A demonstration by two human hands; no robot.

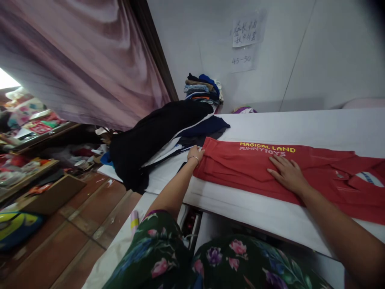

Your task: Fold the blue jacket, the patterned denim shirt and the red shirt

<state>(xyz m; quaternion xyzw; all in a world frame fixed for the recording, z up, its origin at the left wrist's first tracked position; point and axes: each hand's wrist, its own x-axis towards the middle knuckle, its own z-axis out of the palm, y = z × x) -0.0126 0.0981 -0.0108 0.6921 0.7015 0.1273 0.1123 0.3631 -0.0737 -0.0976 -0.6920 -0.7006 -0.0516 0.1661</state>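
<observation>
A red collared shirt (258, 172) lies lengthwise on the white table, folded narrow. "MAGICAL LAND FUNNYTOYS" is printed along its far edge, and its collar with a white label points right. At the shirt's left end, my left hand (196, 153) has its fingers closed on the hem; the fingertips are partly hidden. A thin bracelet circles that wrist. My right hand (287, 173) rests flat on the middle of the shirt just below the print, fingers spread. Left of my left hand, dark garments (162, 132) lie in a loose heap, with a black one on top.
Folded clothes (203, 90) are stacked against the wall at the back of the white table (300, 124). Handwritten papers (245, 34) hang above. A pink curtain (105, 60) drapes at left. Cardboard boxes (54, 194) stand on the tiled floor. Below the table edge is an open drawer (191, 224).
</observation>
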